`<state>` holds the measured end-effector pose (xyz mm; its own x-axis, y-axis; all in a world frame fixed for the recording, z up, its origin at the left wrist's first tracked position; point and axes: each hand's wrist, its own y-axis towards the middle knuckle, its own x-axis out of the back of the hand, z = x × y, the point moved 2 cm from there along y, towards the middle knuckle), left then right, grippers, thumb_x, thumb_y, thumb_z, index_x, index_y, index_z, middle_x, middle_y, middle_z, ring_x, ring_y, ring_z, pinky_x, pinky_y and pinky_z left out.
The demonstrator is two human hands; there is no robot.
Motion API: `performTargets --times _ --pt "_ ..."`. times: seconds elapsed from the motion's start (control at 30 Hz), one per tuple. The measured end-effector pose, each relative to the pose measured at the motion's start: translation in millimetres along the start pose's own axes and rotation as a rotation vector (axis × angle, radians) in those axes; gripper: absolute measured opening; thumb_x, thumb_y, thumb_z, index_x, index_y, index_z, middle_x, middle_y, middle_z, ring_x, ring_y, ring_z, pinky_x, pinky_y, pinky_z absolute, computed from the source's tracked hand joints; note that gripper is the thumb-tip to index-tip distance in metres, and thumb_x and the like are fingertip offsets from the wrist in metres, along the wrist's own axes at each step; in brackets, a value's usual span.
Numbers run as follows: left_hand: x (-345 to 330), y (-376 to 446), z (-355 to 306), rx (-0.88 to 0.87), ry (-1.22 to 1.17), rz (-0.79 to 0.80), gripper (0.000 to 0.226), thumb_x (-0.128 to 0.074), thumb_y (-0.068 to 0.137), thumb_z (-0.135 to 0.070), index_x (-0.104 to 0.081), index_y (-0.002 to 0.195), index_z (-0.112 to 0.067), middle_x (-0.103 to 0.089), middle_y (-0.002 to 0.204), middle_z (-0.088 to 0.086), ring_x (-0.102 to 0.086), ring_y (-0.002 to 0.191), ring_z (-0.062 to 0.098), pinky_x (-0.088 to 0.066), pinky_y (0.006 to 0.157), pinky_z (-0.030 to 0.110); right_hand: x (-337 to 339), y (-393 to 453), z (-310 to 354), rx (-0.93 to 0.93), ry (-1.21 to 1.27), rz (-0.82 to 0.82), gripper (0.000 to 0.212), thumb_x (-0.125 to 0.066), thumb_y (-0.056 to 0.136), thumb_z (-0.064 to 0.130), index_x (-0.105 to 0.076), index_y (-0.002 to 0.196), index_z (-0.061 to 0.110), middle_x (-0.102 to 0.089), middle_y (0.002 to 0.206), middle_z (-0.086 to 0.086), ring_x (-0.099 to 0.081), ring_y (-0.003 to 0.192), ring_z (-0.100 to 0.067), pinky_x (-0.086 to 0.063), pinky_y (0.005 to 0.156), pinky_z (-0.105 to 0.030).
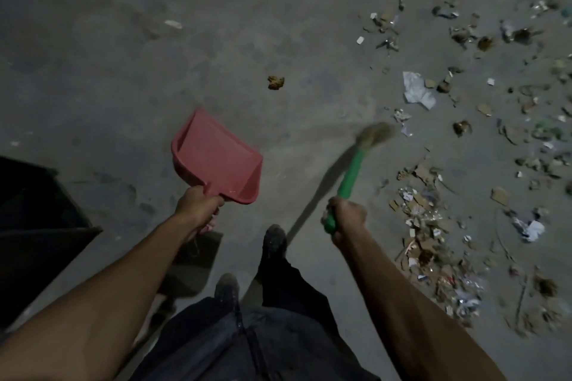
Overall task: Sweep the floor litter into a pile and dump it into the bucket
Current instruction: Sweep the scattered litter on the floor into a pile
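Left hand grips the handle of a red dustpan, held above the floor. Right hand clenches a green-handled broom, bristles blurred near scattered litter along the right. No bucket identifiable.

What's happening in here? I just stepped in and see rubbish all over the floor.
A person is sweeping up. The right hand grips a green-handled broom, its blurred bristles near scattered litter on the concrete floor. The left hand holds a red dustpan by its handle; nothing shows in it. The litter is spread on the right, not yet piled. One brown scrap lies apart. No bucket is clearly visible.
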<state>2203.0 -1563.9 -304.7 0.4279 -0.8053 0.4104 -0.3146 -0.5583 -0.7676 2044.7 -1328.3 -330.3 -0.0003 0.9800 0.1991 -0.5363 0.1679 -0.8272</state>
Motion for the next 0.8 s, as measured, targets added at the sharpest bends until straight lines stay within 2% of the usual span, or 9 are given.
performTargets --times 0.2,0.3,0.4,0.47,0.53,0.63,0.7,0.73,0.8 --pt "-12 5 -20 -0.008 0.029 0.047 0.005 -0.057 0.088 -0.008 -0.057 0.084 -0.005 -0.055 0.068 0.013 -0.047 0.047 0.021 -0.037 0.045 0.024 8 -11 -35 -0.125 -0.112 0.144 0.008 -0.056 0.085 -0.011 -0.053 0.079 -0.006 -0.048 0.059 -0.013 -0.041 0.029 -0.016 -0.035 0.035 -0.018" --pt "-24 9 -28 -0.019 0.053 0.071 0.006 -0.057 0.087 -0.008 -0.056 0.081 -0.005 -0.055 0.065 0.012 -0.047 0.044 0.02 -0.033 0.038 0.02 31 8 -33 -0.211 -0.078 0.047 0.004 -0.057 0.086 -0.011 -0.055 0.087 -0.008 -0.051 0.066 -0.014 -0.044 0.035 -0.019 -0.038 0.035 -0.019" --pt "-34 14 -36 -0.021 0.071 0.099 0.007 -0.057 0.088 -0.009 -0.056 0.081 -0.005 -0.055 0.063 0.012 -0.048 0.043 0.019 -0.032 0.037 0.02 65 36 -13 -0.279 0.021 -0.069 0.013 -0.058 0.086 -0.012 -0.053 0.097 -0.007 -0.052 0.073 -0.017 -0.049 0.05 -0.022 -0.042 0.033 -0.019" --pt "-40 19 -42 -0.023 0.084 0.104 0.009 -0.057 0.089 -0.009 -0.055 0.081 -0.005 -0.054 0.062 0.012 -0.047 0.042 0.019 -0.032 0.035 0.02 85 56 8 -0.289 0.107 -0.133 0.01 -0.056 0.088 -0.01 -0.052 0.096 -0.004 -0.052 0.075 -0.015 -0.054 0.043 -0.02 -0.041 0.03 -0.019" --pt "-44 24 -50 -0.029 0.084 0.1 0.008 -0.057 0.088 -0.009 -0.055 0.082 -0.005 -0.055 0.064 0.012 -0.047 0.042 0.019 -0.032 0.034 0.02 97 77 29 -0.253 0.174 -0.198 0.011 -0.053 0.09 -0.008 -0.053 0.095 0.001 -0.051 0.073 -0.011 -0.051 0.028 -0.015 -0.04 0.028 -0.019" --pt "-46 32 -61 -0.028 0.07 0.086 0.007 -0.058 0.088 -0.009 -0.056 0.082 -0.006 -0.056 0.065 0.012 -0.048 0.043 0.018 -0.032 0.033 0.019 96 89 61 -0.15 0.192 -0.267 0.021 -0.052 0.086 -0.011 -0.056 0.1 0.005 -0.053 0.072 -0.012 -0.054 0.035 -0.019 -0.044 0.032 -0.022" --pt "-46 37 -71 -0.029 0.051 0.085 0.007 -0.057 0.088 -0.008 -0.056 0.082 -0.006 -0.055 0.066 0.012 -0.047 0.043 0.019 -0.033 0.035 0.019 83 79 81 -0.057 0.195 -0.251 0.015 -0.052 0.084 -0.015 -0.051 0.083 0.001 -0.05 0.067 -0.013 -0.049 0.044 -0.02 -0.042 0.032 -0.019" --pt "-46 40 -76 -0.028 0.039 0.085 0.006 -0.057 0.088 -0.008 -0.056 0.082 -0.005 -0.055 0.066 0.012 -0.047 0.043 0.019 -0.034 0.037 0.02 76 73 89 -0.013 0.178 -0.229 0.019 -0.052 0.085 -0.015 -0.047 0.075 0.001 -0.047 0.063 -0.013 -0.047 0.042 -0.019 -0.039 0.031 -0.017" --pt "-43 45 -87 -0.029 0.022 0.071 0.006 -0.057 0.087 -0.007 -0.056 0.082 -0.004 -0.055 0.066 0.013 -0.046 0.044 0.02 -0.036 0.041 0.023 55 62 94 0.059 0.096 -0.142 0.017 -0.059 0.086 -0.011 -0.05 0.075 -0.002 -0.047 0.06 -0.013 -0.045 0.037 -0.017 -0.036 0.031 -0.018"
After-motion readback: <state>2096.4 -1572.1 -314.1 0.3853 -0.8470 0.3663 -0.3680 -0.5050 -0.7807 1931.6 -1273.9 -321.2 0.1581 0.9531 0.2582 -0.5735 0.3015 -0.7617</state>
